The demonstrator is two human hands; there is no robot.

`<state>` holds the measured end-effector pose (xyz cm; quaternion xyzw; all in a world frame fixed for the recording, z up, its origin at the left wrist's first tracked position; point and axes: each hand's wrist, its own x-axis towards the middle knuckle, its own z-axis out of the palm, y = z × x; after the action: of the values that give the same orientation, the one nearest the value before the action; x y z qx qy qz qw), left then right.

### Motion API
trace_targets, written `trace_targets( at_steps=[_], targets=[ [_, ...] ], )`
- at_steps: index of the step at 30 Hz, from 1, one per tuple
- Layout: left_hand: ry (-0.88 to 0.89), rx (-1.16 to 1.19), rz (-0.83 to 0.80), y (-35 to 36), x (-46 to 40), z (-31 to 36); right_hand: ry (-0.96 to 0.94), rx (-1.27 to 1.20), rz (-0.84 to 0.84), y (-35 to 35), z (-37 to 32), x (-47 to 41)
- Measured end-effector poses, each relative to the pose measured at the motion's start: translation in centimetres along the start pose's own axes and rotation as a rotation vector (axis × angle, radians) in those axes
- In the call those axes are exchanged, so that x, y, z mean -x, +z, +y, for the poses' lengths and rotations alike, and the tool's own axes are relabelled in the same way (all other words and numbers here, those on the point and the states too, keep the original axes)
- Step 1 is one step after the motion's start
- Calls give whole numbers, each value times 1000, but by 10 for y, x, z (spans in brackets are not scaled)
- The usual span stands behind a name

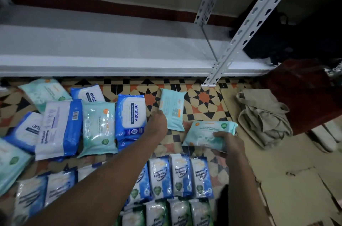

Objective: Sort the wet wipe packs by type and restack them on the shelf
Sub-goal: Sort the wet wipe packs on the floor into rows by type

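My left hand (pixel 156 124) grips the lower left edge of a teal wipe pack (pixel 173 108), back side up, above the patterned floor. My right hand (pixel 228 142) holds a second teal pack (pixel 209 132), face up, by its near edge. Blue antabax packs (pixel 131 114) and more teal packs (pixel 97 127) lie loosely on the floor to the left. Blue-and-white fragrance-free packs (pixel 180 175) stand in a row near me, with green pine packs (pixel 177 212) below them. The white shelf (pixel 103 52) above is bare.
A perforated white shelf post (pixel 238 37) stands at right. A beige cloth bag (pixel 262 116) lies on the floor beside a dark red bag (pixel 305 96). A black bag (pixel 288 33) sits on the shelf's right end. Flattened cardboard (pixel 296 179) covers the floor at right.
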<state>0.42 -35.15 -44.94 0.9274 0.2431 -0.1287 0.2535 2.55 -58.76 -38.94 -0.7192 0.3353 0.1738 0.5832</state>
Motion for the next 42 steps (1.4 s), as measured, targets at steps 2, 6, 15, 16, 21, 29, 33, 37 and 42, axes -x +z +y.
trace_targets(
  at_steps=[2,6,15,16,21,29,33,37,42],
  targets=[
    [-47,-7,18,7,-7,1,6,-130,-2,-2,-3,1],
    [-25,-52,-8,14,-16,1,11,-317,-83,-3,-5,-2],
    [121,522,155,-55,-11,15,-108,-585,-233,15,-29,10],
    [93,708,128,-69,-8,17,-99,-631,-257,21,-29,13],
    [-6,1263,92,-122,23,-19,-71,-763,-399,69,-23,46],
    [-117,1368,618,-176,82,-140,-35,-628,-604,168,-7,101],
    [-271,1221,875,-173,107,-216,-50,-315,-643,211,14,121],
    [-508,1507,982,-165,128,-258,-54,-153,-802,245,37,138],
    [-727,1221,795,-125,138,-297,-486,611,-627,269,46,135]
  ],
)
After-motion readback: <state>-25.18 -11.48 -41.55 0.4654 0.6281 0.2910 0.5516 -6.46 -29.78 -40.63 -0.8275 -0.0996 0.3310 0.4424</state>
